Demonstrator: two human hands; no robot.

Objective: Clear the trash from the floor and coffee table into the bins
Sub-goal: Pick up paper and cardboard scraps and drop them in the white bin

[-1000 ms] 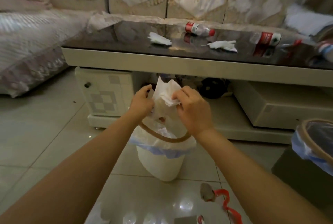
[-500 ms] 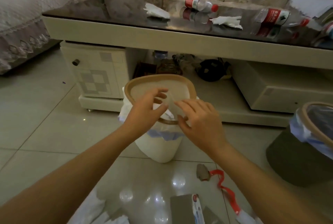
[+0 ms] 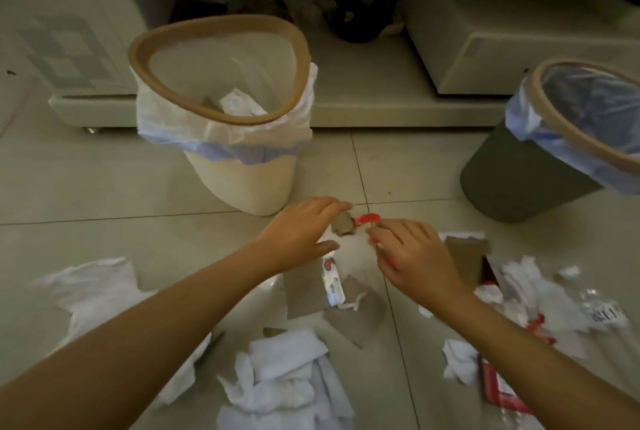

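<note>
While the cream bin (image 3: pixel 221 90) stands just above them in the frame, both hands meet at centre over the red strip (image 3: pixel 367 218), which lies across the floor (image 3: pixel 104 194): the left hand (image 3: pixel 298 233) touches its cardboard end (image 3: pixel 342 224) with loose fingers, the right hand (image 3: pixel 412 256) pinches beside it.

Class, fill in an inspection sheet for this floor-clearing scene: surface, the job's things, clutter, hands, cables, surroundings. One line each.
Surface: pale tiled floor, glossy.
Job's things: cream bin with tissue inside; grey bin, lined, contents not visible; brown scrap with red strip.
Clutter: tissues, cardboard pieces, red wrapper strewn on the floor.
Hands: left hand touches the brown scrap; right hand pinches the red strip.
Cables: nothing seen.
Surroundings: coffee table base, black object on its shelf.
</note>
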